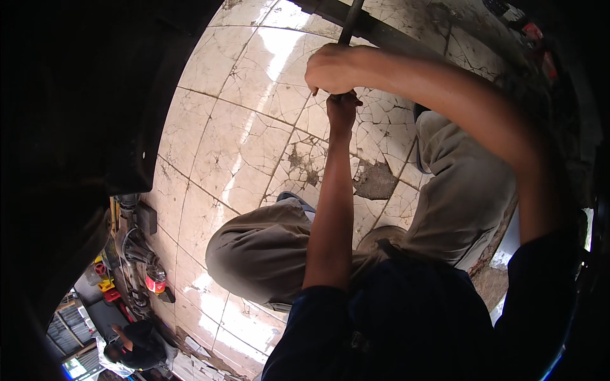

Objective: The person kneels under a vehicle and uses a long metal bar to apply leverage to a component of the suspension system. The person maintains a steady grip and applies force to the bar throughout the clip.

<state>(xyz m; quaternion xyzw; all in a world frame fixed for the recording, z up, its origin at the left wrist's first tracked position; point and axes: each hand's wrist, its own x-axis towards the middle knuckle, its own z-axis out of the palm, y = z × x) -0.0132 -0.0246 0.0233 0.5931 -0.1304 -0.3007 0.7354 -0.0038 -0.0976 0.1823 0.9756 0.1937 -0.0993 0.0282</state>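
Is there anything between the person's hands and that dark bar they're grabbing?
No. The right hand and the left hand are both already wrapped around the dark bar, one just below the other.

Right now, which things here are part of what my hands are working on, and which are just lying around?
In hand:
left hand, gripping the dark bar
right hand, gripping it higher up
dark bar

Lying about:
power tool with red body on the cracked tile floor
black cables

Dark bar (350, 22) top cut off; lower end hidden by hands
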